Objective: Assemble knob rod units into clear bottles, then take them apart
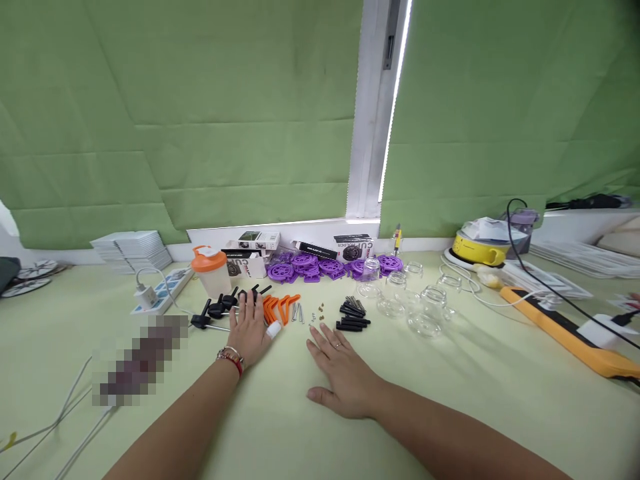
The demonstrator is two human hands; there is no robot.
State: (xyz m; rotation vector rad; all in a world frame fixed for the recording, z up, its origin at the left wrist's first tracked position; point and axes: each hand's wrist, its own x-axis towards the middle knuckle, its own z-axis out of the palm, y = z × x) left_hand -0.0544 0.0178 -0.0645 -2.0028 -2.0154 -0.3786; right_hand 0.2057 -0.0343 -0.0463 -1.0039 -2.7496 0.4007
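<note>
My left hand (249, 330) lies flat on the pale table, fingers stretched, a white wrap on the thumb. Its fingertips reach the black knob-like parts (216, 310) with metal rods. Just right of it are orange V-shaped pieces (283, 308) and silver screws (299, 313). My right hand (345, 373) rests palm down with its fingers spread, holding nothing. Small brass-coloured bits (321, 311) lie beyond its fingertips, near black rods (353, 323) and springs (356, 304). Purple wheel-shaped parts (305, 265) form a row behind. Clear plastic cups (431, 310) stand to the right.
At the back are cup holder boxes (353, 249). An orange-lidded shaker (210, 270) stands beside a white power strip (165, 291). On the right lie an orange power strip (565, 333), cables and a yellow pot (477, 250). A blurred-out object (143, 360) is at left.
</note>
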